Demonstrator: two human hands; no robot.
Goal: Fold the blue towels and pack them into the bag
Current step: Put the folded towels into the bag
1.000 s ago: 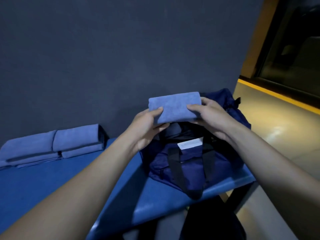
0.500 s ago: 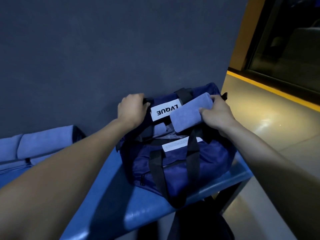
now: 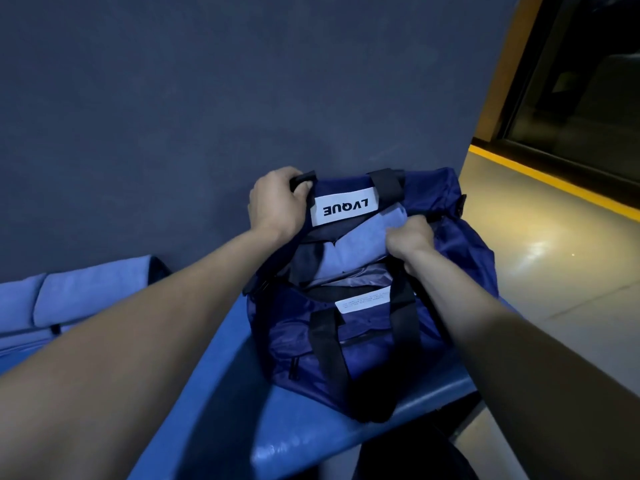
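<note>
Against a dark wall, a blue padded bench (image 3: 207, 393) carries a navy LVQUE duffel bag (image 3: 363, 341) with its mouth held open: the far rim is gripped by the left hand (image 3: 277, 206), while a folded blue towel (image 3: 349, 249), long axis slanting far-right to near-left, is pinched at its right end by the right hand (image 3: 410, 237) and lies half inside

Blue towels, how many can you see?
3. One folded towel is going into the bag, gripped by the right hand. Two folded towels lie on the left. More may hide inside.
</note>
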